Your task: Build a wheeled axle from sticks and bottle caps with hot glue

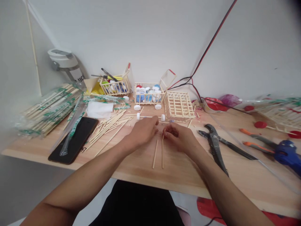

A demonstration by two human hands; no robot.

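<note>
My left hand [144, 130] rests on the wooden table [178, 169] with its fingers curled together, the fingertips near the top of a thin wooden stick [155, 153]. My right hand [180, 136] pinches the upper end of a second stick [162, 155] that lies parallel beside the first. Just beyond my hands lies a stick axle with white cap wheels [162, 117]. An open stick cage [179, 106] stands behind it.
Two stick baskets [148, 93] of bottle caps stand at the back. Loose sticks [108, 127], wrapped chopstick packs [49, 110] and a black phone [75, 139] lie left. Black pliers [215, 144], a blue glue gun [285, 153] and red caps [260, 124] lie right.
</note>
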